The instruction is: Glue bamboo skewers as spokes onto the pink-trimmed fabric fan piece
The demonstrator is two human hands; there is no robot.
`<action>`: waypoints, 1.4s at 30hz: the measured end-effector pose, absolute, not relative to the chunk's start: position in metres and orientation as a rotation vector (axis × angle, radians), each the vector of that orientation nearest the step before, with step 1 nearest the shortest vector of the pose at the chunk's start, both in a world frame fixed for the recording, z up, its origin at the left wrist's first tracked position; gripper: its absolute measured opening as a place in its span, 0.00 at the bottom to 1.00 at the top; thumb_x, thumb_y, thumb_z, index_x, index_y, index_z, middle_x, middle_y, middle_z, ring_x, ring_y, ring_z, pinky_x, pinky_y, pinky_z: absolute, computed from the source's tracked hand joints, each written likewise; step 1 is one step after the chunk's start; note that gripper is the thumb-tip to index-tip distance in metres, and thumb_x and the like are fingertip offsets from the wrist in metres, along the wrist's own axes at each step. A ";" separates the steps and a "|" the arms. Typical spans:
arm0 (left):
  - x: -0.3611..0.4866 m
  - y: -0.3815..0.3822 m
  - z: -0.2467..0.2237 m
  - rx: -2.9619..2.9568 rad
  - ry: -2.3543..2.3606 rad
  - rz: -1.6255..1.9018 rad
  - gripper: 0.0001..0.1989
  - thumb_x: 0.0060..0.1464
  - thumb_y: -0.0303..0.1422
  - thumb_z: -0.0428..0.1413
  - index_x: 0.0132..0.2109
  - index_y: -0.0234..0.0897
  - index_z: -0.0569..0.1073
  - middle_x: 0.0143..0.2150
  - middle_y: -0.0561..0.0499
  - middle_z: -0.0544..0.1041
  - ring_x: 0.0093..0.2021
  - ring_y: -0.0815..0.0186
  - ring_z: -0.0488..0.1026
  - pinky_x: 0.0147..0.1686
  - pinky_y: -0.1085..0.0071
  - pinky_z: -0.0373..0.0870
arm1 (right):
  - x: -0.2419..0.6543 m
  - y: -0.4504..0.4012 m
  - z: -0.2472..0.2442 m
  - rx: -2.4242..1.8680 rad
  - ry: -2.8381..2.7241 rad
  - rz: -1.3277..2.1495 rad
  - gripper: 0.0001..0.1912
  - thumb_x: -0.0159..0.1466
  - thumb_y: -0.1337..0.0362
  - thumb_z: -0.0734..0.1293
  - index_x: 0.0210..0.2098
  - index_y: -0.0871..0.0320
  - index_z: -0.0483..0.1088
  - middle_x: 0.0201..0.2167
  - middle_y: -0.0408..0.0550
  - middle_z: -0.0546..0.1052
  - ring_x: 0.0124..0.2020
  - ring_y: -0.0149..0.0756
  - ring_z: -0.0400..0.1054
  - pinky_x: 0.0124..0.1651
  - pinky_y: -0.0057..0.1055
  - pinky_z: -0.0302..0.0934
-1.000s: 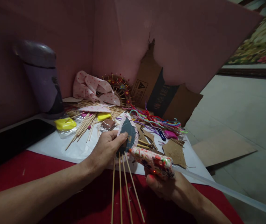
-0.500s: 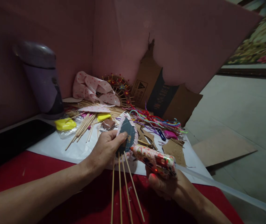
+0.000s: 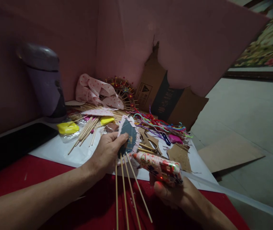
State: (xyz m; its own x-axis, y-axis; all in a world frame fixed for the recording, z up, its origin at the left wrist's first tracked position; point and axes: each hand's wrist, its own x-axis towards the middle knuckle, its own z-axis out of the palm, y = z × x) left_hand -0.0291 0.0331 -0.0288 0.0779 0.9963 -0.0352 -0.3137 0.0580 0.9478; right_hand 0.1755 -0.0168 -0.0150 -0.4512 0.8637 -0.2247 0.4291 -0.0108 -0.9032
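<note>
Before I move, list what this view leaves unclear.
All in the head view:
- Left hand: fingertips hidden behind the leaf-shaped piece.
- Glue gun: handle hidden by the right hand.
- Three sticks: lower ends cut off by the bottom edge.
- Standing cardboard: lettering too blurred to read.

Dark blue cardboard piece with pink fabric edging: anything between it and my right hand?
Only the floral-patterned glue gun in your right hand, its orange tip near the cardboard piece. Nothing visible stands between those two.

Skewers [image 3: 86, 130]: wood, smooth, matt. Sheet [image 3: 71, 158]: white paper. Phone [image 3: 26, 139]: black, glossy. Torn cardboard [image 3: 172, 95]: brown, matt, rough-edged.
</note>
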 end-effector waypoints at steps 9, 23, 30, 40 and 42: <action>-0.029 0.032 -0.027 0.943 0.942 1.268 0.13 0.48 0.38 0.55 0.24 0.33 0.70 0.20 0.53 0.72 0.19 0.72 0.66 0.20 0.76 0.60 | 0.174 -0.016 -0.017 -1.308 -1.911 1.368 0.18 0.56 0.49 0.65 0.26 0.59 0.70 0.14 0.42 0.62 0.15 0.28 0.54 0.15 0.25 0.51; -0.030 0.031 -0.028 0.936 0.953 1.277 0.12 0.47 0.38 0.56 0.24 0.33 0.71 0.19 0.55 0.69 0.20 0.71 0.67 0.21 0.75 0.60 | 0.174 -0.017 -0.016 -1.310 -1.921 1.379 0.18 0.56 0.48 0.65 0.26 0.58 0.68 0.15 0.42 0.62 0.15 0.28 0.54 0.17 0.26 0.52; -0.031 0.032 -0.028 0.971 0.959 1.258 0.13 0.48 0.38 0.55 0.24 0.33 0.71 0.20 0.54 0.70 0.20 0.71 0.66 0.21 0.75 0.60 | 0.171 -0.017 -0.013 -1.334 -1.885 1.403 0.20 0.55 0.47 0.66 0.27 0.60 0.67 0.15 0.40 0.60 0.15 0.26 0.53 0.16 0.23 0.50; -0.031 0.031 -0.026 0.955 0.958 1.269 0.12 0.47 0.39 0.56 0.24 0.34 0.71 0.19 0.54 0.71 0.19 0.71 0.66 0.20 0.75 0.60 | 0.171 -0.018 -0.016 -1.362 -1.776 1.434 0.20 0.53 0.47 0.67 0.27 0.60 0.66 0.15 0.39 0.60 0.15 0.25 0.52 0.16 0.23 0.47; -0.031 0.031 -0.027 0.943 0.952 1.260 0.12 0.47 0.38 0.55 0.24 0.34 0.71 0.19 0.55 0.70 0.19 0.71 0.67 0.20 0.75 0.61 | 0.172 -0.017 -0.018 -1.397 -1.756 1.430 0.22 0.53 0.46 0.67 0.27 0.60 0.65 0.15 0.39 0.60 0.15 0.24 0.51 0.16 0.23 0.46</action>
